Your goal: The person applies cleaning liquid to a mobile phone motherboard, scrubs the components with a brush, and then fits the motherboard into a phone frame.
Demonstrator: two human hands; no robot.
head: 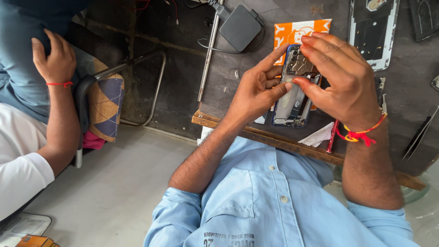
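- Nearest to me was my own light blue shirt (270,201), with both forearms reaching up over the wooden edge of the desk (219,121).
- My left hand (256,89) held the opened smartphone (295,98) from its left side, its grip pinched on the phone's edge, thumb pressing in toward the exposed middle.
- My right hand (343,77) arched over the phone, its grip pressed together on something small at the phone's middle; I could not tell what it was.
- The phone was raised above the desk near its front edge, back cover off, circuit board and blue frame showing.
- I judged the risk to be a slip: held in the air by fingertips only, it could drop, or too much thumb pressure could bend a part inside.
- Beside my right wrist lay a red-handled tool (332,137) and a white cloth (318,136); tweezers (418,137) lay further right.
- Beyond were an orange card (297,31), a black power adapter (240,27) and another phone frame (375,32).
- To the left sat another person, one hand (52,57) raised.
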